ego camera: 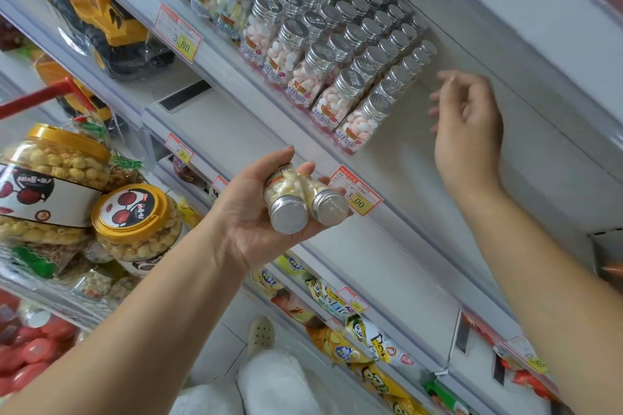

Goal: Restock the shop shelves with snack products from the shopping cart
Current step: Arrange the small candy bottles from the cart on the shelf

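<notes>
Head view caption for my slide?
Left hand holds two silver-capped clear candy bottles; open right hand hovers beside shelved bottle rows.

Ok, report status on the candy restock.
Left grip holds two candy bottles. Right grip open, empty, by the bare shelf space beside the stocked rows. Nothing in the way.

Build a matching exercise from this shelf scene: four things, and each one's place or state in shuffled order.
1. left hand
2. right hand
3. yellow-lidded jars
4. toy truck

A. in the cart
B. open, over a bare stretch of shelf
C. wrapped in clear plastic
D. holds two silver-capped bottles

Pairs: 1-D, 2-B, 3-A, 4-C.
</notes>
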The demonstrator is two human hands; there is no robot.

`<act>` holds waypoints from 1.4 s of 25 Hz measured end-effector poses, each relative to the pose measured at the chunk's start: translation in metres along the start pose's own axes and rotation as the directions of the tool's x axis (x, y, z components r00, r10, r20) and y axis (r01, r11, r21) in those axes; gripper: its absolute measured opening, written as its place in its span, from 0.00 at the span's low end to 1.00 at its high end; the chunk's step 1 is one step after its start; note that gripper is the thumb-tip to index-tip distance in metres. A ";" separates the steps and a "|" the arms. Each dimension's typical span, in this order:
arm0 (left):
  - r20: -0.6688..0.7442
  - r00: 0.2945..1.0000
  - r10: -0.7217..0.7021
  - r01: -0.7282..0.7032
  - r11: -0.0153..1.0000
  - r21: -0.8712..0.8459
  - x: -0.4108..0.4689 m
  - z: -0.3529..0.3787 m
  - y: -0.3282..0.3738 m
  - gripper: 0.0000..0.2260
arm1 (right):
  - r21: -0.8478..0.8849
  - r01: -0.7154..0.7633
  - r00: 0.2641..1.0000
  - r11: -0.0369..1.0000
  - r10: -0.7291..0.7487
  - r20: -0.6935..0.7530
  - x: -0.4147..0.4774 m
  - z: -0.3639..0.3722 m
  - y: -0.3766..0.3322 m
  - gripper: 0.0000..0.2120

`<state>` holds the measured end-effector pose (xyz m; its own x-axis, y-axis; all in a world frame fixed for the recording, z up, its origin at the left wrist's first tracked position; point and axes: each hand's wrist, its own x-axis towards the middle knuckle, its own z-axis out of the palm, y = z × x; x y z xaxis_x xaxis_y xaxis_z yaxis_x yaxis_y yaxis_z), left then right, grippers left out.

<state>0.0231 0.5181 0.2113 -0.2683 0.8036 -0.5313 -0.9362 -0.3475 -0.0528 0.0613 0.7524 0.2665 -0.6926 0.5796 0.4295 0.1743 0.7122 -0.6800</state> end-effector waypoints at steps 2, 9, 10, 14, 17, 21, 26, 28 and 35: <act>-0.008 1.000 0.021 -0.021 1.000 -0.011 -0.005 0.006 -0.003 0.16 | 0.048 0.089 0.950 0.995 -0.100 0.294 -0.056 -0.010 -0.028 0.09; 0.034 0.999 0.007 -0.008 0.999 0.044 -0.012 0.002 -0.009 0.19 | 0.117 0.028 0.832 0.993 -0.088 0.547 -0.115 -0.007 -0.050 0.17; 0.062 0.998 -0.015 0.009 0.996 0.086 -0.015 0.000 -0.009 0.21 | 0.156 -0.053 0.850 0.986 -0.037 0.525 -0.115 -0.007 -0.048 0.14; 0.090 0.992 -0.094 0.065 0.957 0.282 -0.023 -0.003 -0.015 0.22 | 0.334 -0.367 0.849 0.868 0.166 0.502 -0.105 -0.013 -0.042 0.10; 0.023 0.999 -0.029 0.021 0.952 0.304 -0.019 -0.001 -0.020 0.17 | 0.423 -0.481 0.827 0.768 0.237 0.510 -0.101 -0.013 -0.045 0.11; 0.031 0.995 0.094 -0.099 0.934 0.343 -0.011 0.004 -0.031 0.06 | 0.429 -0.544 0.816 0.721 0.338 0.468 -0.097 -0.016 -0.045 0.18; 0.036 0.999 0.030 -0.042 0.931 0.363 0.000 0.011 -0.034 0.15 | 0.485 -0.439 0.872 0.756 0.227 0.434 -0.081 -0.031 -0.040 0.17; 0.055 0.997 0.045 -0.062 0.932 0.358 0.003 0.013 -0.035 0.18 | 0.496 -0.463 0.864 0.734 0.250 0.437 -0.079 -0.032 -0.039 0.18; 0.005 0.990 0.141 -0.136 0.946 0.295 0.015 0.016 -0.034 0.10 | 0.329 -0.367 0.922 0.870 0.291 0.257 -0.043 -0.039 -0.012 0.09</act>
<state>0.0473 0.5496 0.2189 -0.3988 0.7489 -0.5293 -0.9158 -0.2956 0.2718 0.1160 0.7346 0.2790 -0.7674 0.6396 0.0450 0.1755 0.2771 -0.9447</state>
